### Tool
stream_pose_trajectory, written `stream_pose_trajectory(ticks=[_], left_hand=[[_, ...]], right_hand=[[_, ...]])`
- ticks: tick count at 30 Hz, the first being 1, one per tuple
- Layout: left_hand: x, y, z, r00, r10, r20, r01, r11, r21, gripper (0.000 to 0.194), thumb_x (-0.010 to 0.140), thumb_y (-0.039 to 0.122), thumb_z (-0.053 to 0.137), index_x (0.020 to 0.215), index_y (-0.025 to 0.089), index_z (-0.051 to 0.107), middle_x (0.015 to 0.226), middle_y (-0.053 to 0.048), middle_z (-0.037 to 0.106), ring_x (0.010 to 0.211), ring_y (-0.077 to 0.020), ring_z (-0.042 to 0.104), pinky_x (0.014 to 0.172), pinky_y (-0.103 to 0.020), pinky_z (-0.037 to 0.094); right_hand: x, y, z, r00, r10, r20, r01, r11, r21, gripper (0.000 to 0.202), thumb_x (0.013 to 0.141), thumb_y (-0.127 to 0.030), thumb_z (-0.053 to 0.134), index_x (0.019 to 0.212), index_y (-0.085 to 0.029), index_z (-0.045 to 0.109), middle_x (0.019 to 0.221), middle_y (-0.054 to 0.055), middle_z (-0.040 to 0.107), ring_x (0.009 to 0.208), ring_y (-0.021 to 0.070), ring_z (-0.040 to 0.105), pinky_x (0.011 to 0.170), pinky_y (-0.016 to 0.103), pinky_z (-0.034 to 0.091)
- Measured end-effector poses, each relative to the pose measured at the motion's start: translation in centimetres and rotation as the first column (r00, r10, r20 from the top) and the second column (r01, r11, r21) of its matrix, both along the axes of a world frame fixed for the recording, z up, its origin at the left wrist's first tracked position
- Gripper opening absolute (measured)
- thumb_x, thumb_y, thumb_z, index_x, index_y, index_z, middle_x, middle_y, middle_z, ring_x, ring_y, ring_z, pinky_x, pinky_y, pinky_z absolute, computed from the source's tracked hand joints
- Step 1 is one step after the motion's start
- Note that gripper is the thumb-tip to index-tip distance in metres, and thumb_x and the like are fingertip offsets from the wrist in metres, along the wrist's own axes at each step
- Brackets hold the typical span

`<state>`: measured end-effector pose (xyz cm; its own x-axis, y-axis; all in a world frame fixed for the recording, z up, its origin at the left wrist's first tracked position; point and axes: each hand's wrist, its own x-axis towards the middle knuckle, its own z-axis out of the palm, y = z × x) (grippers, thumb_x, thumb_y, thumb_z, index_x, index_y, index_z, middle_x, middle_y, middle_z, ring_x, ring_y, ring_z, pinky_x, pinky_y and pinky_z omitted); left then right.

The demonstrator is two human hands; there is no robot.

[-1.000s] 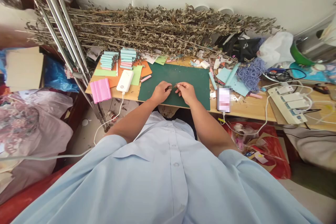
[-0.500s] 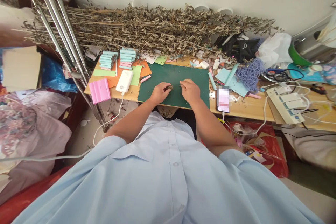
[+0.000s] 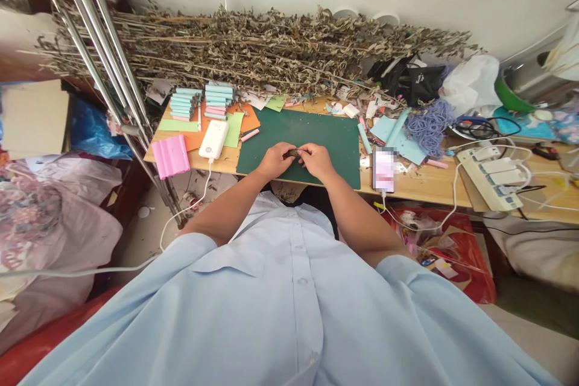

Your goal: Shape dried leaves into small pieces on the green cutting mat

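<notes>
My left hand (image 3: 277, 160) is closed around a small clump of dried leaves (image 3: 295, 153), which pokes out past its fingertips. From the other side, the fingers of my right hand (image 3: 315, 161) pinch at the same clump; part of it is hidden between the hands. Both hands are just over the near part of a dark green cutting mat (image 3: 312, 126). To the left of the mat, a pink paper roll (image 3: 250, 135) lies across its edge.
Dried leafy stalks (image 3: 271, 42) are heaped along the wall. Blue and pink paper rolls (image 3: 219, 96) are stacked at left, near a white power bank (image 3: 214, 139). A phone (image 3: 384, 170), purple yarn (image 3: 429, 126) and a power strip (image 3: 491, 178) lie at right.
My right hand has moved left to meet the leaf clump at my left hand's fingertips. The left hand has stayed nearly in place.
</notes>
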<state>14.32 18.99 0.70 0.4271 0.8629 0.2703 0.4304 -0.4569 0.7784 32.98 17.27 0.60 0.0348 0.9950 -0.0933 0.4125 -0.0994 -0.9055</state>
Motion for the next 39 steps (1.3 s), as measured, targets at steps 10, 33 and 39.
stream_pose_trajectory(ticks=[10, 33, 39], left_hand=[[0.2, 0.1, -0.4, 1.000, 0.012, -0.024, -0.011, 0.999, 0.051, 0.017, 0.089, 0.016, 0.065, 0.102, 0.019, 0.076, 0.104, -0.008, 0.076, 0.101, -0.0205, 0.069, 0.095, -0.035, 0.056], [-0.4, 0.3, -0.8, 0.985, 0.109, 0.134, -0.102, 0.993, -0.060, 0.014, 0.088, 0.022, 0.071, 0.100, 0.018, 0.076, 0.098, -0.005, 0.075, 0.086, -0.0158, 0.069, 0.080, -0.030, 0.057], [-0.3, 0.3, -1.0, 0.971, 0.181, 0.154, -0.169, 0.982, -0.085, 0.016, 0.088, 0.023, 0.072, 0.103, 0.017, 0.076, 0.099, -0.006, 0.075, 0.086, -0.0161, 0.069, 0.083, -0.031, 0.058]], right_hand=[[-0.1, -0.3, 1.2, 0.991, 0.095, 0.098, -0.097, 0.995, 0.010, 0.016, 0.090, -0.027, 0.064, 0.090, -0.021, 0.079, 0.063, 0.000, 0.071, 0.057, 0.0167, 0.069, 0.062, 0.028, 0.057], [-2.3, -0.7, 0.8, 0.877, -0.197, -0.438, 0.140, 0.977, -0.159, 0.019, 0.085, -0.038, 0.070, 0.085, -0.019, 0.066, 0.077, 0.002, 0.073, 0.059, 0.0130, 0.069, 0.055, 0.025, 0.061], [-0.1, -0.4, 0.0, 0.968, -0.171, -0.185, 0.166, 0.985, -0.044, 0.026, 0.091, -0.047, 0.063, 0.092, -0.021, 0.066, 0.082, 0.004, 0.072, 0.062, 0.0159, 0.068, 0.060, 0.031, 0.061]])
